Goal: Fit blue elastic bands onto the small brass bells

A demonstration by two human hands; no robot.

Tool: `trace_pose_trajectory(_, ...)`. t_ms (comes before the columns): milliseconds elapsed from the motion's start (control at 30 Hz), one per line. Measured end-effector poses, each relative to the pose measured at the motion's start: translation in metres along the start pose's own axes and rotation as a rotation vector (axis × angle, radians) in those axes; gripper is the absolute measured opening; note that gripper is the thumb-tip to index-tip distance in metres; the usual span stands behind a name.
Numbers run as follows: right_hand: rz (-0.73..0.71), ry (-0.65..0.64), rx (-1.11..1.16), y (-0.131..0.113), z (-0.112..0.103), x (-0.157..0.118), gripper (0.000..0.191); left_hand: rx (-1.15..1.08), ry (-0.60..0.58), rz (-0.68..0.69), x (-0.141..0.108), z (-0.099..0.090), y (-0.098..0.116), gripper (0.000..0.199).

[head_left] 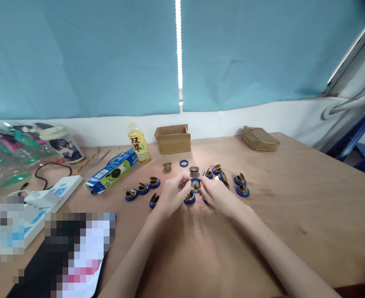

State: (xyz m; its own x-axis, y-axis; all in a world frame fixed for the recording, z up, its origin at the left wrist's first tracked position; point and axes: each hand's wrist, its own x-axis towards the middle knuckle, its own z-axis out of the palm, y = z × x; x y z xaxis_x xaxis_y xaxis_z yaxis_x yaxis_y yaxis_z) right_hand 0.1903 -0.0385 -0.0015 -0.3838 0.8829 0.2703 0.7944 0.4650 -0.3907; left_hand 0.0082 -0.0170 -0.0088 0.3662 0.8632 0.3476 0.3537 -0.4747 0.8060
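Note:
Between my two hands is a round brass piece with a blue ring (195,186). My left hand (174,191) pinches its left edge, and the fingers of my right hand (217,192) grip its right edge. Just below it lies another brass piece with a blue rim (189,198). Behind my fingers stand a brass piece (194,169), a loose blue ring (183,163) and a bare brass cup (167,167). Several similar blue-rimmed pieces lie to the left (143,188) and to the right (242,190), many with a tilted brass flap.
An open cardboard box (173,139) and a yellow-labelled bottle (139,142) stand at the back. A blue carton (111,171), a cup (65,145), a power strip (54,203) and a partly pixelated dark device (64,252) are left. A closed cardboard package (260,138) lies back right.

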Motion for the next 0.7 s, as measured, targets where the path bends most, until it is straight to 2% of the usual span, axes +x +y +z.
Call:
trace_pose_trajectory(167, -0.016, 0.074, -0.002, 0.006, 0.0, 0.0, 0.018, -0.043, -0.059, 0.019, -0.001, -0.003, 0.008, 0.022)
trace_pose_trajectory(300, 0.005, 0.163, 0.171, 0.004, -0.005, 0.0, 0.022, -0.164, -0.125, -0.009, -0.002, -0.005, 0.012, 0.025)
trace_pose_trajectory(533, 0.11, 0.092, 0.644, 0.001, -0.007, 0.001, 0.025, -0.459, -0.17, -0.127, -0.002, -0.004, 0.018, 0.036)
trace_pose_trajectory(700, 0.133, 0.088, 0.757, 0.002, -0.006, 0.0, 0.028, -0.481, -0.214, -0.153, -0.002, -0.003, 0.026, 0.041)
